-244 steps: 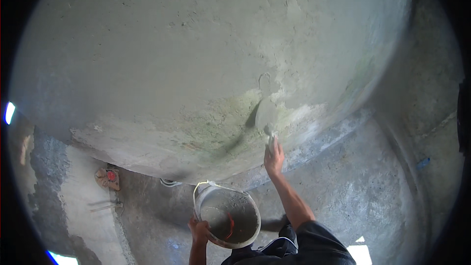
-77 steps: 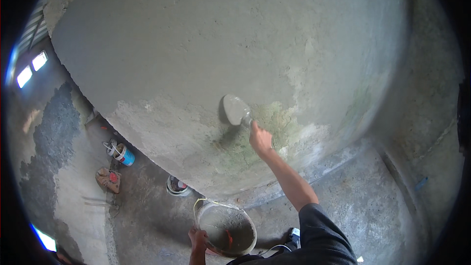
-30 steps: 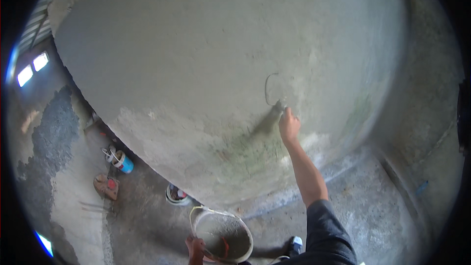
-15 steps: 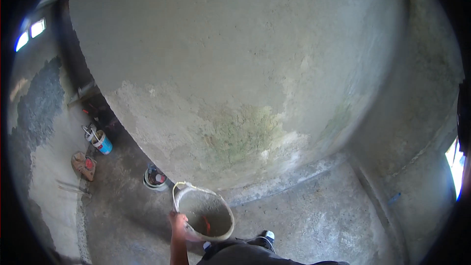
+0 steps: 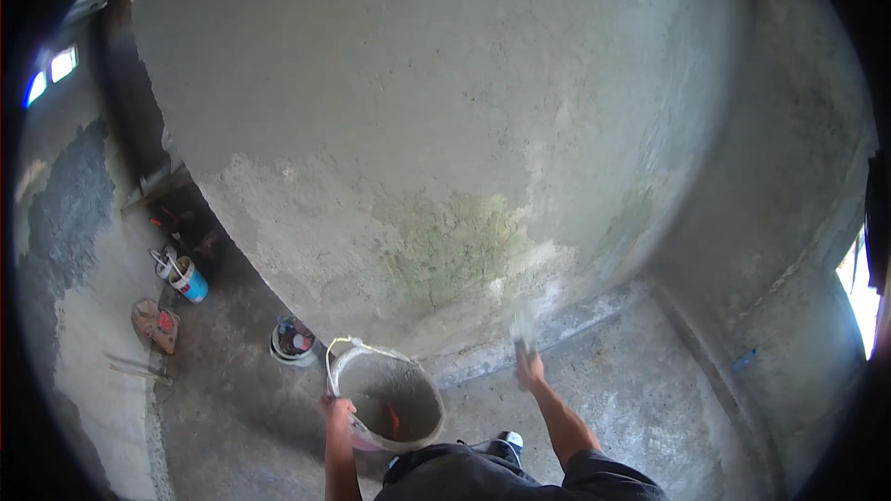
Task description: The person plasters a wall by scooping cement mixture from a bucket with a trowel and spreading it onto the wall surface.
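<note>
My left hand [image 5: 339,413] grips the pale, cement-crusted bucket [image 5: 416,378] at its left rim; it holds grey mix and a reddish object, and a cord handle loops over its top. My right hand [image 5: 529,368] holds a trowel [image 5: 522,329], blurred by motion, low and to the right of the bucket, in front of the wall's foot; whether it touches the wall I cannot tell. The large plastered wall [image 5: 436,74] carries a rough green-stained patch [image 5: 450,250] above the bucket.
At the left lie a white pail with tools [image 5: 293,341], a blue paint bucket [image 5: 190,280], a brown sack [image 5: 155,325] and a patched side wall [image 5: 70,204]. The concrete floor [image 5: 622,399] has a channel along the right, beside another wall [image 5: 789,176] with a bright opening.
My right hand, on the wall with the trowel earlier, left view briefly and is back lower down. My left hand and bucket have shifted slightly left in the picture as the view moved.
</note>
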`<state>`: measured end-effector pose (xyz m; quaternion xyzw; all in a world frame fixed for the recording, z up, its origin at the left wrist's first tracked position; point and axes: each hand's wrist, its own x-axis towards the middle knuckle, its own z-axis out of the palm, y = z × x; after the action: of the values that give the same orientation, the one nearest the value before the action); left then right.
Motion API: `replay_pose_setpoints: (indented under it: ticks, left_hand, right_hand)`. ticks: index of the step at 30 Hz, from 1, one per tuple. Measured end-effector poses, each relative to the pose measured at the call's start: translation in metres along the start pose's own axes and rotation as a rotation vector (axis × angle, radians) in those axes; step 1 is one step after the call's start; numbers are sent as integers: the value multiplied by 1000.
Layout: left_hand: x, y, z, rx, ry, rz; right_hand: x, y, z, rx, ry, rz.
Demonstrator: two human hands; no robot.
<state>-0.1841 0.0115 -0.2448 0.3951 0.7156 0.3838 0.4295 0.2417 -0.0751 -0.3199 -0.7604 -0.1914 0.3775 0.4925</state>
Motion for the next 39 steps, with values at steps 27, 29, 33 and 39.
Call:
replay_pose_setpoints:
  ticks: [27, 29, 33, 39]
  left_hand:
    - [-33, 22, -33, -303, 171, 10]
    - [-30, 26, -24, -330, 188, -10]
    - [-20, 16, -39, -260, 43, -35]
    - [-37, 28, -21, -315, 212, -56]
  right_hand:
    - [43, -402, 71, 297, 334, -757]
    - [44, -382, 101, -14, 352, -912]
    - [24, -332, 130, -437, 67, -1166]
    - [52, -332, 52, -244, 434, -1068]
